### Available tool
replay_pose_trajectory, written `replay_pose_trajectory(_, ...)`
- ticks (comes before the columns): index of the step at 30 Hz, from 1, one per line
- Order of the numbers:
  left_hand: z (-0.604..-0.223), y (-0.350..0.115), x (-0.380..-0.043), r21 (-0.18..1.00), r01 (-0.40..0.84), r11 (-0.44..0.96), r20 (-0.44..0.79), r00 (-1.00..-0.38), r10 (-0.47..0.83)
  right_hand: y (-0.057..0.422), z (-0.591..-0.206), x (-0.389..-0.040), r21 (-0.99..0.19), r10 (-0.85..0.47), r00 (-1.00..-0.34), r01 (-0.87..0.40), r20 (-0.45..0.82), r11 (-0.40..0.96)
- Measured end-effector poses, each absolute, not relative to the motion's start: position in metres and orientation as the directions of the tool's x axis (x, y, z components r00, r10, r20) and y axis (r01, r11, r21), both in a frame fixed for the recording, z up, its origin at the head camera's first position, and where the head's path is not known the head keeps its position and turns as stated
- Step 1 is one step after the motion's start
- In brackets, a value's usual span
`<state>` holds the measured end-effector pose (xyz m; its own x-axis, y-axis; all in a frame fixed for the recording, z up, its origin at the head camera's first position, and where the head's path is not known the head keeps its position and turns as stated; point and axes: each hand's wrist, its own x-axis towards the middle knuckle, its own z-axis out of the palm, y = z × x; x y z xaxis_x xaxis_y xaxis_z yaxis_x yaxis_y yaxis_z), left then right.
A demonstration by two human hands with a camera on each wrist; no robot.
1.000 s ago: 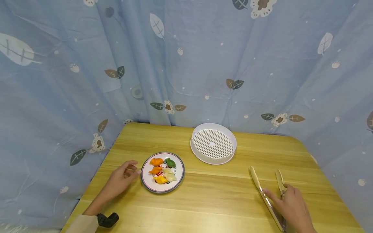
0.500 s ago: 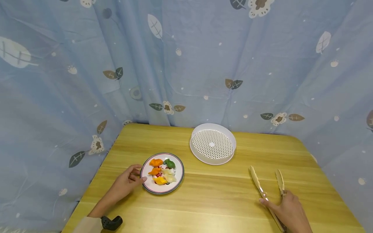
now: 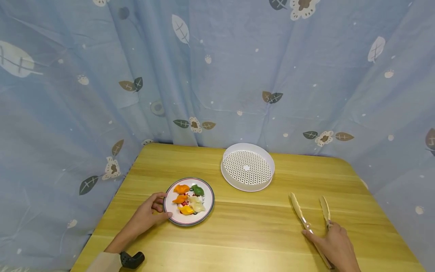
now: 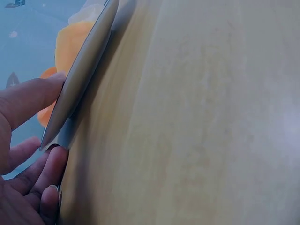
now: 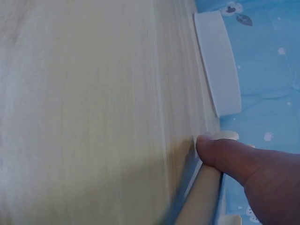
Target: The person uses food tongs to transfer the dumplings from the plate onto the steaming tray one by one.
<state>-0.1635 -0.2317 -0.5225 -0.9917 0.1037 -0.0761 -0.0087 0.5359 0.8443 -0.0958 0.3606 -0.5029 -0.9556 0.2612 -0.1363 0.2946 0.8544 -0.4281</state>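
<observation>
My left hand (image 3: 146, 215) pinches the left rim of a white plate (image 3: 209, 202) with a dark-edged border. In the left wrist view its thumb (image 4: 37, 96) lies on top of the plate's edge and the fingertips are at the underside. On the plate lie several dumpling-shaped pieces: orange (image 3: 181, 189), green (image 3: 197, 190), yellow (image 3: 185, 210) and pale (image 3: 197, 204). My right hand (image 3: 337, 245) grips metal tongs (image 3: 298, 209) with pale scalloped tips, spread apart and pointing away from me. The thumb (image 5: 225, 154) presses one arm; the other fingers are largely hidden.
A round white basket (image 3: 248, 186) with a perforated base stands at the back middle of the wooden table (image 3: 244, 241). Behind the table hangs a blue patterned curtain (image 3: 231, 75). A black band (image 3: 131, 260) is on the left wrist.
My left hand has moved right from beside the plate and taken hold of its rim. The right hand has settled closer around the tongs, its thumb now against the left arm.
</observation>
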Motion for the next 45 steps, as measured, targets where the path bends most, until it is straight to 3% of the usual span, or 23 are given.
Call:
replay_pose_trajectory(8,-0.521,-0.232,-0.162,0.868,-0.031,0.496,-0.096,-0.99,0.107,0.363,-0.497,-0.097,-0.501,0.236,-0.953,0.3,-0.189,0.812)
replay_pose_trajectory(16,-0.522,-0.234,-0.163,0.884,-0.061,0.463,-0.122,-0.987,0.103,0.356,-0.49,-0.099,-0.539,0.206,-0.978,0.162,0.023,0.827)
replay_pose_trajectory(25,-0.524,-0.238,-0.164,0.893,-0.079,0.442,-0.139,-0.985,0.104,0.344,-0.484,-0.108,-0.541,0.152,-0.988,0.118,0.019,0.833)
replay_pose_trajectory(29,-0.523,-0.237,-0.164,0.897,-0.072,0.436,-0.133,-0.985,0.112,0.337,-0.484,-0.112,-0.521,0.097,-0.99,0.032,0.099,0.853)
replay_pose_trajectory(36,-0.522,-0.235,-0.163,0.898,-0.054,0.437,-0.121,-0.984,0.127,0.324,-0.484,-0.116,-0.456,-0.051,-0.948,-0.198,0.314,0.868)
replay_pose_trajectory(45,-0.52,-0.236,-0.162,0.896,-0.056,0.44,-0.122,-0.985,0.123,0.312,-0.479,-0.125,-0.415,-0.11,-0.921,-0.272,0.374,0.868)
